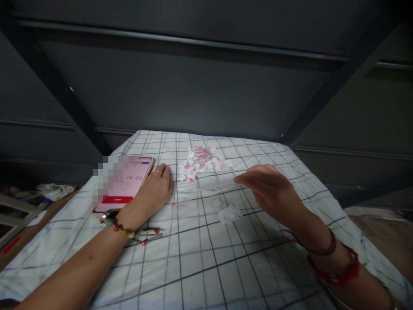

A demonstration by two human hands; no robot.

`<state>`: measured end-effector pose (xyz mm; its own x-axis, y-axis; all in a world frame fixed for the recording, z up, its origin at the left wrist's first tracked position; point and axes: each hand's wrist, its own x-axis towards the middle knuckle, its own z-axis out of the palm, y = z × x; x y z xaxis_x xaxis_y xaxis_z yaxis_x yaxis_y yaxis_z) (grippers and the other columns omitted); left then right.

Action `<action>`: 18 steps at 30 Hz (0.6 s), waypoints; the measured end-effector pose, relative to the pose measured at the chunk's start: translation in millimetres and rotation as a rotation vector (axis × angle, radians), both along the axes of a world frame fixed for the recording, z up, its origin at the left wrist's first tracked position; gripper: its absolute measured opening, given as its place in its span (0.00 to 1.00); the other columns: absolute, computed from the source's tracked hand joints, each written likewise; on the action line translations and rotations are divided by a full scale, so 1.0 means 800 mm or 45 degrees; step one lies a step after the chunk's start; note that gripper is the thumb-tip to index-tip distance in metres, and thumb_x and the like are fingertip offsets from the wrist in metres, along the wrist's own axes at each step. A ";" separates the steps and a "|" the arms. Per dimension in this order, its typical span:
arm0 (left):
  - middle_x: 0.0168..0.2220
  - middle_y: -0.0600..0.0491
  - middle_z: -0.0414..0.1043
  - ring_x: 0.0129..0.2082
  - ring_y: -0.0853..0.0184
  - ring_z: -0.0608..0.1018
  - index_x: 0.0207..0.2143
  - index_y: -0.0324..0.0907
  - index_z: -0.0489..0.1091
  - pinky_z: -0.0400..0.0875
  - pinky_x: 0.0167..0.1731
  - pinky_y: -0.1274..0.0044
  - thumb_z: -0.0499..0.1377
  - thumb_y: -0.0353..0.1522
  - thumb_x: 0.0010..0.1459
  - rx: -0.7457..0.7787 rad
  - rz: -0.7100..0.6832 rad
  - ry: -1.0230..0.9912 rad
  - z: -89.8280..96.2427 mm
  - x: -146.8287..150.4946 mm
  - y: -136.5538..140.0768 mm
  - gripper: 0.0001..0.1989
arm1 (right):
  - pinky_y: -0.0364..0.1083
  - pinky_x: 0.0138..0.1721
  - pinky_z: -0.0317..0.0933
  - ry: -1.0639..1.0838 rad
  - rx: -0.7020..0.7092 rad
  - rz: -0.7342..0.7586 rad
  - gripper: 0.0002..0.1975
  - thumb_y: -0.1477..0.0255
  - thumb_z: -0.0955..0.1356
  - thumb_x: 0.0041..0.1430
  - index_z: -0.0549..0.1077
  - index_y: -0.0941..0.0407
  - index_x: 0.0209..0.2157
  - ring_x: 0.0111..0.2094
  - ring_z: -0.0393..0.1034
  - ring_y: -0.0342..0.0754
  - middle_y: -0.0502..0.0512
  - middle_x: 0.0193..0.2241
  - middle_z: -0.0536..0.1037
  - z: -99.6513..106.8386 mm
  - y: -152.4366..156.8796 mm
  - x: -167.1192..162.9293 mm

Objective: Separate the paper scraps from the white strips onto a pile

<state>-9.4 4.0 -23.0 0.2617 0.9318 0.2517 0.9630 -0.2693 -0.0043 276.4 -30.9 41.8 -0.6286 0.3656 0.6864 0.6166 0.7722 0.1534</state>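
Note:
My left hand (158,185) lies palm down on the checked cloth, fingers loosely together, against the right edge of a phone (130,176) showing 16:03. Between thumb and fingertips, my right hand (271,191) pinches the end of a thin, clear flat plastic piece (216,186) with pale slot-like marks. It is held low over the cloth, and its exact kind is hard to make out. Just beyond it is a heap of torn paper scraps (203,160), white with red-pink patches. A smaller cluster of white paper scraps (230,214) lies on the near side of the plastic piece.
The white checked cloth (193,267) covers the table surface. A dark grey panel wall (193,94) with metal rails rises directly behind its far edge. At the lower left stands a pale wooden frame (19,215), with a crumpled wrapper (56,191) beside it.

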 end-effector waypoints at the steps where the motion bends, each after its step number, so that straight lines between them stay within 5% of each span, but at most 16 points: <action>1: 0.54 0.31 0.63 0.54 0.54 0.68 0.50 0.25 0.63 0.62 0.55 0.61 0.43 0.27 0.61 0.001 -0.003 0.001 0.000 0.000 0.000 0.19 | 0.45 0.31 0.61 -0.006 -0.017 0.035 0.14 0.85 0.59 0.58 0.71 0.56 0.36 0.30 0.68 0.43 0.51 0.28 0.77 0.000 -0.001 -0.001; 18: 0.53 0.31 0.64 0.53 0.52 0.69 0.49 0.27 0.64 0.63 0.53 0.58 0.44 0.27 0.60 0.036 -0.012 -0.019 -0.003 0.000 0.001 0.19 | 0.45 0.29 0.56 -0.018 0.052 -0.111 0.15 0.87 0.58 0.55 0.69 0.55 0.34 0.27 0.65 0.44 0.48 0.24 0.74 -0.005 0.005 -0.002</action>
<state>-9.4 4.5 -25.1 0.2663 0.9217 0.2821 0.9605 -0.2781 0.0020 275.2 -27.1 37.6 -0.6053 0.3909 0.6934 0.6787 0.7086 0.1930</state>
